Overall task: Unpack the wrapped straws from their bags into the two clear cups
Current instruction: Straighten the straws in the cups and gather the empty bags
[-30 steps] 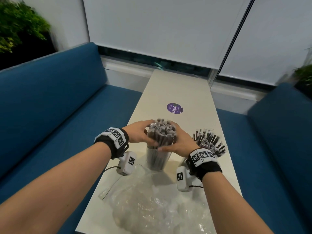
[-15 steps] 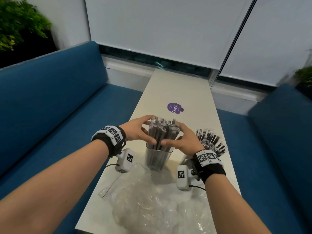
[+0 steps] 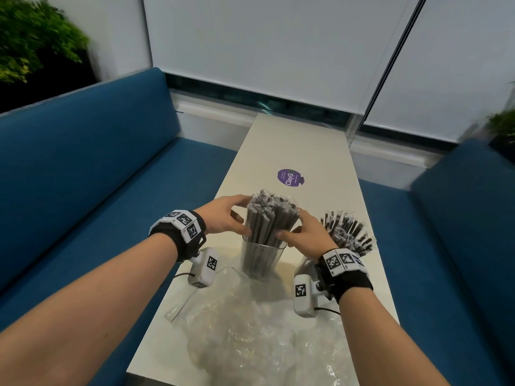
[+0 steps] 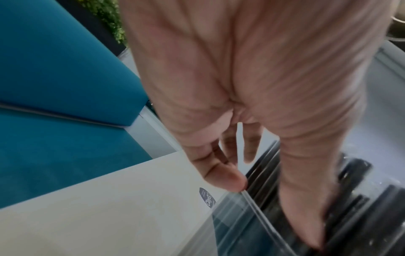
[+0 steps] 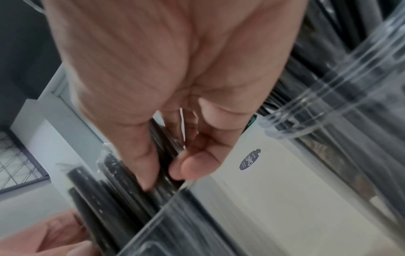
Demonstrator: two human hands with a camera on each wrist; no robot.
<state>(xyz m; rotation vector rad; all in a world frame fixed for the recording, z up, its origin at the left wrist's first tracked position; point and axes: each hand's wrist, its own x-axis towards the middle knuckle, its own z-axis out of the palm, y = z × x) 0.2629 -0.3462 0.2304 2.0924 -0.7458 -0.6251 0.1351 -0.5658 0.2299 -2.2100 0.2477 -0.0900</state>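
A clear cup (image 3: 263,260) stands mid-table, packed with a bundle of dark wrapped straws (image 3: 271,215) that leans slightly right. My left hand (image 3: 237,217) cups the bundle's left side, thumb in front, fingers behind. My right hand (image 3: 295,228) holds its right side. In the right wrist view the right hand (image 5: 167,176) pinches a few straws (image 5: 114,190) just above the cup rim (image 5: 166,213). The left wrist view shows the left hand (image 4: 263,190) with its thumb lying along the straws (image 4: 359,199). A second cup (image 5: 328,107) of fanned-out straws (image 3: 345,232) stands to the right, partly hidden behind my right wrist.
Crumpled empty plastic bags (image 3: 250,338) lie at the near end of the narrow white table (image 3: 292,140). A purple round sticker (image 3: 290,177) sits beyond the cups. Blue sofas (image 3: 83,176) flank the table on both sides, and a window wall stands at the far end.
Both hands slid from the top of the straw bundle down onto its sides. The bundle now leans a little to the right in the cup.
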